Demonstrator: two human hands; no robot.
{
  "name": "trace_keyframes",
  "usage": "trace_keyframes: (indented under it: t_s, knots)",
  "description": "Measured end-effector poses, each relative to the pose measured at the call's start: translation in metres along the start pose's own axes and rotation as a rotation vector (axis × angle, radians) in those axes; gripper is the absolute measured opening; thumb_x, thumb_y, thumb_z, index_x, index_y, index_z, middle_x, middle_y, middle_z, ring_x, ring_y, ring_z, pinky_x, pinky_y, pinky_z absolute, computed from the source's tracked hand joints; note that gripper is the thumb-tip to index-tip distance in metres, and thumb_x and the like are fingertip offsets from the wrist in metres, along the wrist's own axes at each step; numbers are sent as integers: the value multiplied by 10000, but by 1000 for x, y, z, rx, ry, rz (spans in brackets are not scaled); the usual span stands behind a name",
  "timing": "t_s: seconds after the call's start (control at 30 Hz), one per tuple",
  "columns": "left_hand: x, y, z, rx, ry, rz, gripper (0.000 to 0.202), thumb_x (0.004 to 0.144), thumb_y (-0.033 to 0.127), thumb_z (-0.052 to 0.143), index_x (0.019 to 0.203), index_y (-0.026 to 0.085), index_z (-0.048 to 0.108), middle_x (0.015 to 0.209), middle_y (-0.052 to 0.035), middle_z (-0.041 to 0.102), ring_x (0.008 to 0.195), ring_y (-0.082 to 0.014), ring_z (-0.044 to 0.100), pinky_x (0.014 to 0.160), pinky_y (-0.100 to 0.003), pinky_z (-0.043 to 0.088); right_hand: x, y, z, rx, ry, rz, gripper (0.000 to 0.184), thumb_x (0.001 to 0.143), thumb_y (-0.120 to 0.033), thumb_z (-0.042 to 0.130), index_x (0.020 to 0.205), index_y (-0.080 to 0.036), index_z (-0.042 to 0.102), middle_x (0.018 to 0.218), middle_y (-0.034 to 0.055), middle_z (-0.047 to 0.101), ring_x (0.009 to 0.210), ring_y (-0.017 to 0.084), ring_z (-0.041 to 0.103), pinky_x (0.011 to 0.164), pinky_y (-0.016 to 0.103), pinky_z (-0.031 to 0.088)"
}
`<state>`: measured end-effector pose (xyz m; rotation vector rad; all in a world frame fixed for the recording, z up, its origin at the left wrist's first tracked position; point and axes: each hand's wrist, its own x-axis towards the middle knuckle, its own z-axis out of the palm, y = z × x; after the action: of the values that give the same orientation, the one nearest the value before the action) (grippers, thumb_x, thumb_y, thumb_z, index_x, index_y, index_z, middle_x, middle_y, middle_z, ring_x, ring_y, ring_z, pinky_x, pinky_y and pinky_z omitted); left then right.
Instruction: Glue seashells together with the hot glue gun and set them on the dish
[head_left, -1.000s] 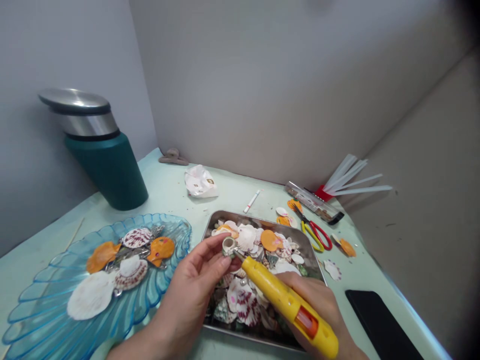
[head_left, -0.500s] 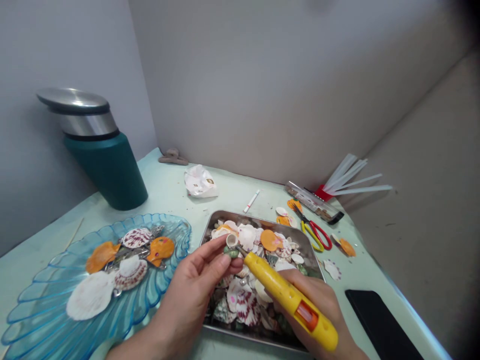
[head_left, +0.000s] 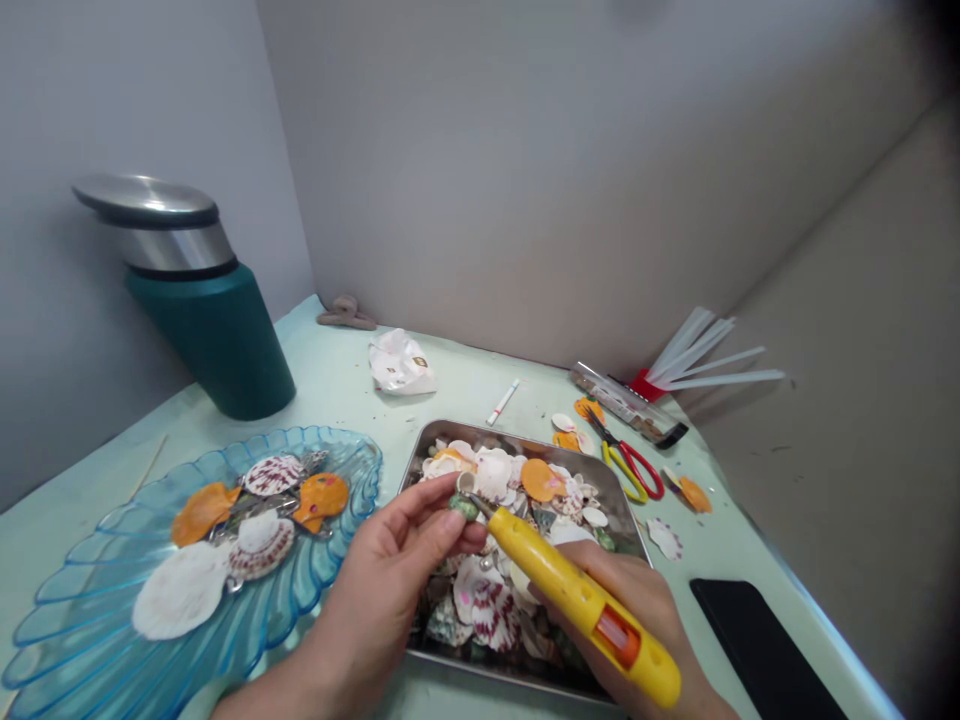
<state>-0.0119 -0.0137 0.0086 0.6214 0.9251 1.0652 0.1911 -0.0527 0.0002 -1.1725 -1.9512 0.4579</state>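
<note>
My left hand (head_left: 401,555) pinches a small green snail shell (head_left: 464,507), its pale round opening turned up, over the metal tray. A yellow pen-shaped tool (head_left: 577,590) with a slim metal tip and a red-orange part in a side slot lies in the grip of my right hand (head_left: 645,610). Its tip is at the shell's opening; I cannot tell if they touch. Below both hands the metal tray (head_left: 628,490) holds many loose shells, among them a white-and-purple scallop shell (head_left: 496,612) and an orange shell (head_left: 541,480).
To the left lies a blue scalloped dish (head_left: 82,640) with shells on it. A green bottle (head_left: 217,340) stands behind it. Scissors (head_left: 634,472), a black phone-like slab (head_left: 765,645) and a red holder (head_left: 646,386) of translucent sticks are on the right. Crumpled wrapping (head_left: 401,362) lies behind the tray.
The green shell has tipped slightly in my left fingers, so its opening shows less. The yellow tool has shifted very slightly to the right at its rear end.
</note>
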Motion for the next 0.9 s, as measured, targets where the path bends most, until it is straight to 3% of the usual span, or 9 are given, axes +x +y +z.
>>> trace_keyframes:
  t_s: [0.57, 0.9]
  knots:
    - [-1, 0, 1, -18, -27, -46, 425, 720, 298, 733, 1121, 183, 649, 823, -50, 738, 741, -132, 657, 792, -256, 469, 1, 0, -1, -2, -17, -3, 112, 845, -288, 596, 799, -186, 594, 597, -23, 581, 484, 109, 522, 485, 217, 382]
    - [-1, 2, 0, -3, -73, -60, 360, 735, 314, 714, 1078, 208, 691, 719, -35, 712, 697, -125, 610, 724, -234, 453, 1, 0, 0, -3, -33, 9, 120, 837, -286, 609, 778, -182, 593, 582, -25, 563, 471, 101, 500, 466, 218, 371]
